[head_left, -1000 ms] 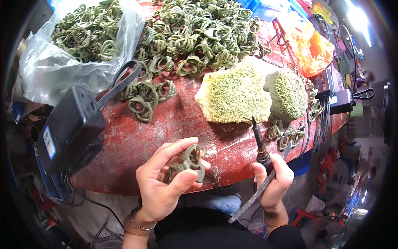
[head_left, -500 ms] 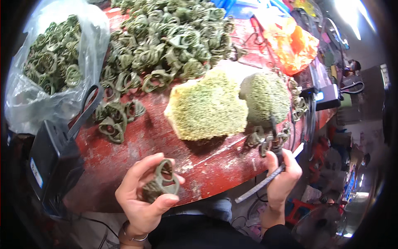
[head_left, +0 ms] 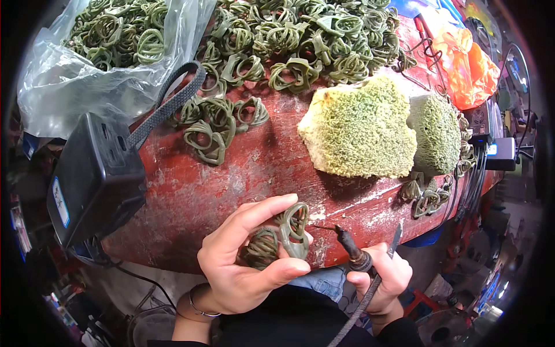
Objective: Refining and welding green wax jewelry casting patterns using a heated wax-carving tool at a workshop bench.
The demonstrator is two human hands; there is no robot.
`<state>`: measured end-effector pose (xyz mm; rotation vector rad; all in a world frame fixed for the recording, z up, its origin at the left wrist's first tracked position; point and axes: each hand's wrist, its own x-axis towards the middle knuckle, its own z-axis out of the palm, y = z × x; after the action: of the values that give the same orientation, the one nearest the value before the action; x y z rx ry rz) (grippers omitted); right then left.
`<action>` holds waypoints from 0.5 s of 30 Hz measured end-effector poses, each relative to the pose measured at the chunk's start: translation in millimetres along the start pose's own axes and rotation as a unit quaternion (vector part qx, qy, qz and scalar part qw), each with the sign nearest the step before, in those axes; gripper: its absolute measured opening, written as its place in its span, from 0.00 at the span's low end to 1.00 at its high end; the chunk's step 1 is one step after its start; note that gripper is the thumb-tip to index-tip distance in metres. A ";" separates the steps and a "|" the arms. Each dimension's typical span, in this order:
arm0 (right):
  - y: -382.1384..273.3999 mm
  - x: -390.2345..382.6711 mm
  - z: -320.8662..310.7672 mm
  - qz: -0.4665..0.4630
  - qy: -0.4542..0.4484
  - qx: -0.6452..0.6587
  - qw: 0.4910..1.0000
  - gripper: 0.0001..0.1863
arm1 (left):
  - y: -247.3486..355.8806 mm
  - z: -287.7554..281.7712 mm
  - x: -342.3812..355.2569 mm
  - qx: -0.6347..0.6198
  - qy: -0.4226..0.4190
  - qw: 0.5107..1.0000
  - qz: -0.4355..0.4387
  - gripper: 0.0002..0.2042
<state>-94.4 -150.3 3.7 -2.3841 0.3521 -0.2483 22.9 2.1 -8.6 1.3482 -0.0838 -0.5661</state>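
Note:
In my left hand, several green openwork rings, wax-like in look, are held. One ring stands up between thumb and fingers, with more bunched in the palm. My right hand grips a soldering iron with a dark, scorched neck; its thin tip points left at the held ring, a small gap apart. A slim grey pointed tool also sticks up from the right fingers. From that hand a braided grey cord runs down.
A heap of green rings covers the far side of the red worn table. A clear bag of rings and a black box with a strap stand left. Yellow-green porous blocks sit right of centre; an orange bag lies beyond.
My right hand has brought the soldering iron leftward, and its tip now points at the left hand's ring. The held ring has been turned. The whole view has shifted, moving the table things rightward.

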 end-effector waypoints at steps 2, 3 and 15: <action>2.0 -2.2 0.9 0.001 0.011 0.005 1.000 0.20 | -0.1 -1.3 -0.4 0.017 -0.003 1.000 -0.001 0.38; 2.7 -2.9 1.0 0.002 0.023 0.008 1.000 0.20 | 0.0 -2.1 -0.7 0.034 -0.008 0.999 -0.001 0.39; -0.5 1.6 -0.4 0.009 -0.005 -0.012 1.000 0.22 | 2.0 -5.1 -1.1 0.053 -0.004 0.998 -0.013 0.40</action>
<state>-93.0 -150.8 4.5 -2.4046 0.3731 -0.2248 24.5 7.4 -7.6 1.4529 -0.1030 -0.5961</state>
